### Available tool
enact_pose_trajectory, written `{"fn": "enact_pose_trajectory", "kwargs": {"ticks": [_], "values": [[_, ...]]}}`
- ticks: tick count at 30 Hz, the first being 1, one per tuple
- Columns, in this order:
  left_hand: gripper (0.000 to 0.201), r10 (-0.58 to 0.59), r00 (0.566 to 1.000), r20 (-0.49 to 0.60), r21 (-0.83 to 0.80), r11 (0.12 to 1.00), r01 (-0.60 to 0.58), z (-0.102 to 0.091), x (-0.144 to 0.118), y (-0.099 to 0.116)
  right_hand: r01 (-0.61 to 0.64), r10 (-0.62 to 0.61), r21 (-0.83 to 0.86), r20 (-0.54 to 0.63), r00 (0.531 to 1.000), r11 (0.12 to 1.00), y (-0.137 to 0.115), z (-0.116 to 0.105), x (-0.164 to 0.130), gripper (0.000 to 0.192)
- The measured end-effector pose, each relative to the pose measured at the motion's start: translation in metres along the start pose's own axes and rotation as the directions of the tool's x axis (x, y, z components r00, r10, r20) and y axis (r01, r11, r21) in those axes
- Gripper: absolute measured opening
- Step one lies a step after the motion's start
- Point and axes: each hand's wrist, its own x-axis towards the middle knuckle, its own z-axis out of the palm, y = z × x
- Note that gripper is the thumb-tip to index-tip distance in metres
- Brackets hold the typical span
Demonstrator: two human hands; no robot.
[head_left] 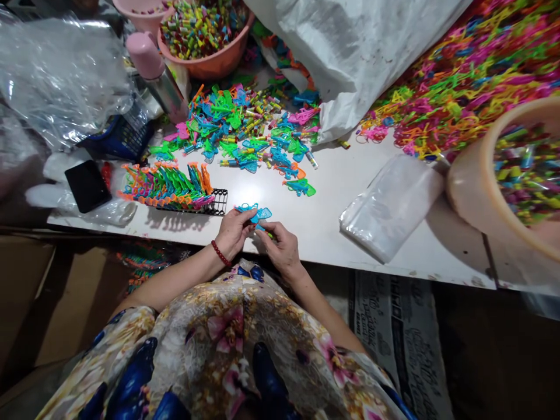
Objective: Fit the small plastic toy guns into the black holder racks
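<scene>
Plastic, thin and feather-light: the blue toy piece (255, 213) sits pinched between my left hand (233, 231) and right hand (281, 248) at the near tabletop (332, 192) edge. It looks stiff but snappable, so I judge its thicker frame the safest hold.

You are wearing a short-sleeved floral dress (227, 350), its cream and gold ground carrying pink blossoms and dark blue shapes. A bracelet (220, 254) of red beads is circling your left wrist. Your forearms and both hands are showing bare, without gloves or rings.
</scene>
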Motion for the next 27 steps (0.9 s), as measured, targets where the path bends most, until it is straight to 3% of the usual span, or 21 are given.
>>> {"fn": "enact_pose_trajectory", "kwargs": {"ticks": [8,17,23,27], "values": [[0.031,0.025,1.0,0.011,0.025,0.999,-0.026,0.001,-0.001,0.0,-0.055,0.055,-0.034,-0.009,0.998,0.998,0.002,-0.001,0.0,0.029],[0.033,0.167,0.986,0.01,0.078,0.983,-0.167,-0.005,0.002,-0.008,-0.13,0.129,-0.014,-0.058,0.99,0.991,0.004,0.006,-0.001,0.031],[0.047,0.271,0.96,0.071,0.116,0.954,-0.277,-0.009,0.002,-0.012,-0.05,0.049,-0.089,-0.013,0.999,0.995,0.004,-0.004,0.001,0.027],[0.052,0.224,0.973,0.053,0.133,0.964,-0.229,-0.011,0.003,-0.015,-0.062,0.064,-0.117,0.008,0.998,0.991,0.01,-0.007,0.002,0.029]]}}
